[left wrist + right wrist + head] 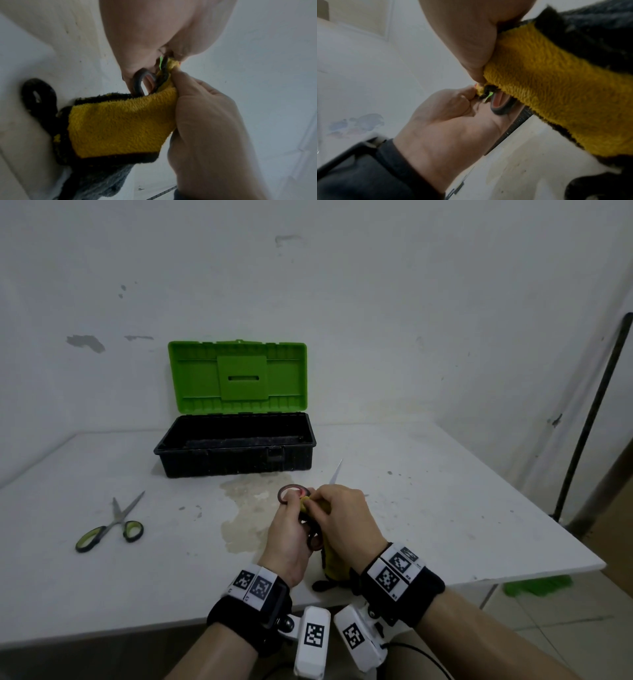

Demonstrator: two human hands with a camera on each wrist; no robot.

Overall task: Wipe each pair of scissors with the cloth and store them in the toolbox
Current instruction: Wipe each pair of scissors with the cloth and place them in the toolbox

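The red-handled scissors [297, 495] are held above the table [445, 508] near its front edge, long axis going away from the person and a bit to the right: blade tip [337, 470] points toward the wall, handle loops are toward the person, one loop up by the left fingers, other loop low between both palms. The left hand [289, 537] is on the left side of the scissors, fingers curled round the handle part; in the right wrist view one loop [502, 104] lies against its palm. The right hand [346, 520] is on the right side, thumb and fingers pinching the yellow cloth [120, 125] onto the scissors near the pivot; the rest of the cloth w/ black border hangs down below the hand and its end touches the table. Both hands are close together, almost touching. The second pair, green-handled scissors [111, 525], lies flat on the table well apart to the left, blades a little open and pointing away and to the right, handles toward the person. The toolbox [236, 446] stands at the back of the table near the wall, green lid [237, 376] upright and open; the black inside is dark, I cannot tell if smth is in it. A stain [246, 508] is on the table between box and hands.
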